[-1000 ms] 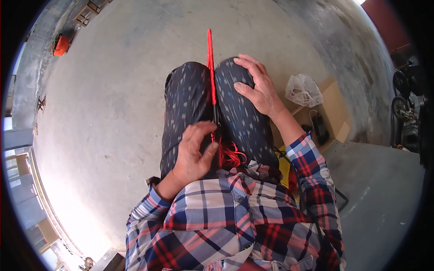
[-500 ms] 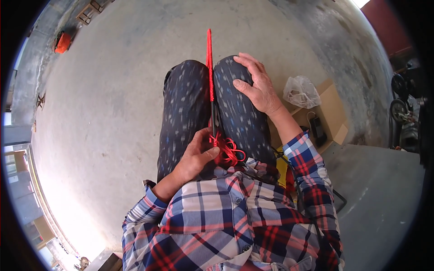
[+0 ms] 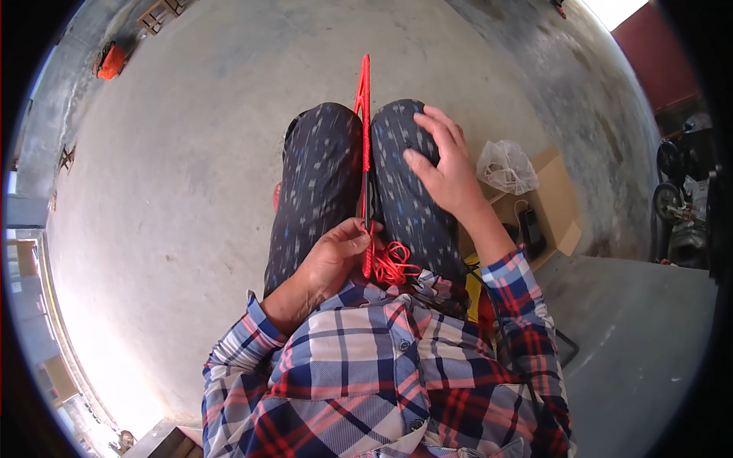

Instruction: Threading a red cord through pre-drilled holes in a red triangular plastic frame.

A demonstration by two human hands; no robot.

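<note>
Between my knees stands a long, narrow frame (image 3: 366, 126) wrapped in red cord, seen nearly edge-on. Lower down, a black stretch (image 3: 368, 200) of it shows bare. My left hand (image 3: 328, 259) grips its near end, thumb and fingers closed around it. Beside that hand, a tangle of loose red cord (image 3: 393, 265) lies in my lap. My right hand (image 3: 452, 172) is over my right thigh (image 3: 397, 160) with its fingers apart and nothing in them. Whether its fingertips touch the trousers I cannot tell.
On the floor to my right sits an open cardboard box (image 3: 561, 202) with a clear plastic bag (image 3: 507, 166) and a black device (image 3: 531, 227). A wheeled machine (image 3: 676, 202) stands at the far right. An orange object (image 3: 111, 61) and a wooden stool (image 3: 156, 17) are at the far left.
My right hand has drawn back from the knee toward me. The frame has turned slightly, so more of its side shows. My left hand keeps its grip near the cord.
</note>
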